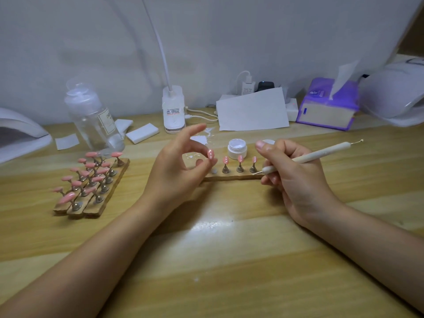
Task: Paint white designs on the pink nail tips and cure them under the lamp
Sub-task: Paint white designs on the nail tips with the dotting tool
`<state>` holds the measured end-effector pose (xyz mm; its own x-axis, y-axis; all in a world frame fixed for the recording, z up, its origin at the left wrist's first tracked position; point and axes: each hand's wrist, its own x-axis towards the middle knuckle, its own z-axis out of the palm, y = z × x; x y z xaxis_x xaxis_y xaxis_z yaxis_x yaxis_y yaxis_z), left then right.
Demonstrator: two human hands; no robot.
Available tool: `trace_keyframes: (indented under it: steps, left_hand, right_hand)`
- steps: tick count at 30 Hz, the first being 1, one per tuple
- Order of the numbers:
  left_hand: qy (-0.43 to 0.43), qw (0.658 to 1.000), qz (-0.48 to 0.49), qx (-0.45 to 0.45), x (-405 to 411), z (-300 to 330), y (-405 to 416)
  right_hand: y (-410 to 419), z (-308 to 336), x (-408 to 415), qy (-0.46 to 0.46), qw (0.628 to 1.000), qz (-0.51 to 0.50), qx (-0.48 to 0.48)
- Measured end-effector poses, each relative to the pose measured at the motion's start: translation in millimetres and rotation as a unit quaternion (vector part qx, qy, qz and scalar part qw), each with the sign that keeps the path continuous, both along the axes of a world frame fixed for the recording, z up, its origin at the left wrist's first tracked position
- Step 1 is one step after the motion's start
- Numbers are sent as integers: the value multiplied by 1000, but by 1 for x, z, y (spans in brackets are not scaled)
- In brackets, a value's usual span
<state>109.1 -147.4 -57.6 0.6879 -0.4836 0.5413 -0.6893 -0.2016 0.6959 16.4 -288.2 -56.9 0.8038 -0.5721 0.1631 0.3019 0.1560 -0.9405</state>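
Observation:
My left hand (181, 166) pinches a pink nail tip (210, 154) with white dots, lifted just above the left end of a wooden strip (231, 177). Three more dotted pink tips (240, 159) stand on metal stands along that strip. My right hand (291, 171) grips a white dotting pen (321, 153), its fine point near the strip's right end. An open white paint jar (237, 148) sits behind the strip. At the left, wooden strips (91, 210) carry several plain pink tips (91, 173).
A curing lamp (20, 131) lies at the far left and another lamp (397, 92) at the far right. A clear bottle (94, 118), white pads (142, 133), a desk-lamp base (173, 111), paper (252, 111) and a purple tissue pack (328, 106) line the back.

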Motion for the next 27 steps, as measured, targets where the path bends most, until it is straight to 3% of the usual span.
trace_keyframes:
  steps: [14,18,27]
  left_hand:
    - [86,994,-19,62,5,1,7]
    - [70,991,11,113,7,0,12]
    - [69,992,7,102,5,2,17]
  right_hand:
    - [0,0,0,8,1000,0,-3]
    - [-1,0,-1,7,1000,-1,-2]
    - [-1,-1,-1,14,1000,-1,-12]
